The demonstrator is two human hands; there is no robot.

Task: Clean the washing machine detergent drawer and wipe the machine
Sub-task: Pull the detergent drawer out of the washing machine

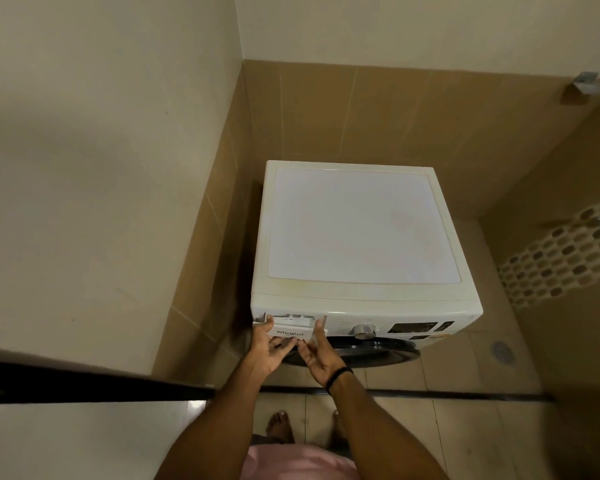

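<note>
A white front-loading washing machine (361, 230) stands in the corner of a tiled room. Its detergent drawer (290, 332) at the front top left is pulled slightly out, showing its compartments. My left hand (269, 348) grips the drawer's left end, thumb on top and fingers underneath. My right hand (317, 355) grips the drawer's right end the same way, with a black band on its wrist. Right of the drawer sit a silver dial (363, 331) and a dark display panel (413, 328). The round door (378, 351) shows dark below.
A beige wall (101, 202) closes in tight on the machine's left. A black ledge edge (84, 382) runs across at my left. A floor drain (503, 351) lies to the right, and my bare feet (281, 427) stand on the tiles below.
</note>
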